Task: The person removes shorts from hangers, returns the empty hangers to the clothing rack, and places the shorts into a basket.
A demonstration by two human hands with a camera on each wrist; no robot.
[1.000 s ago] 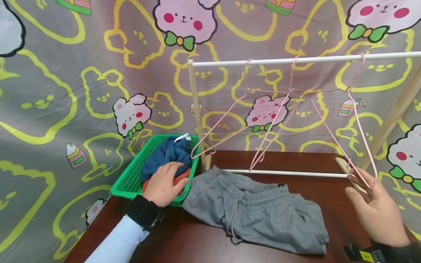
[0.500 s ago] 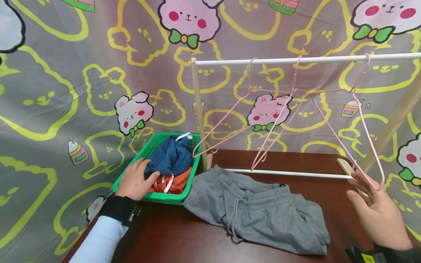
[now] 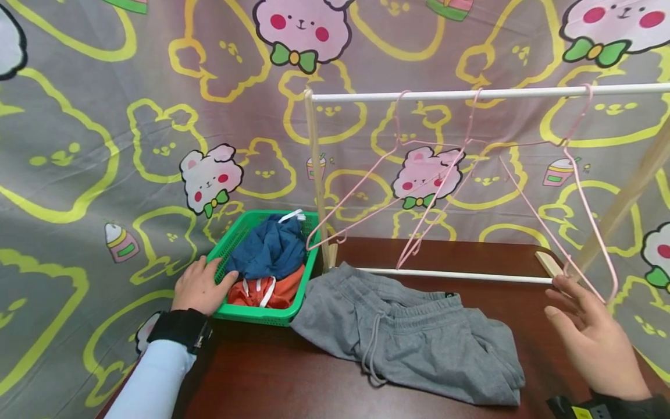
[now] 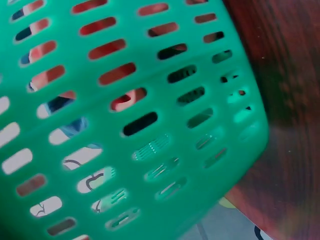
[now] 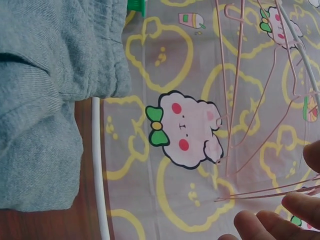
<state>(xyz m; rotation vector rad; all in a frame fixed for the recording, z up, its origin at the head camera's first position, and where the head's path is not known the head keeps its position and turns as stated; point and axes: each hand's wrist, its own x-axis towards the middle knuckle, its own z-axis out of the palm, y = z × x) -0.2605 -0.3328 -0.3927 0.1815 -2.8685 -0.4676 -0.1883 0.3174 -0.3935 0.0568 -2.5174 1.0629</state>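
Observation:
In the head view my left hand (image 3: 199,288) rests on the left rim of a green plastic basket (image 3: 256,314), its fingers relaxed. Inside lie a crumpled blue garment (image 3: 269,250) and an orange garment with white cords (image 3: 285,291). The left wrist view shows the basket's slotted wall (image 4: 165,110) up close; the hand is out of sight there. My right hand (image 3: 597,337) has loosely spread fingers beside the lower corner of the rightmost pink hanger (image 3: 581,180); contact is unclear. Grey drawstring shorts (image 3: 419,337) lie on the table between both hands.
A rack with a white top rail (image 3: 356,98) carries two more pink hangers (image 3: 361,180), both bare. Its lower white rail (image 3: 471,276) runs just behind the shorts. The dark wood table (image 3: 262,372) ends at a patterned cloth backdrop (image 3: 157,87).
My left hand has moved left from over the garments to the basket's left rim, uncovering the orange garment. The rightmost hanger has swung slightly right, away from my right fingers.

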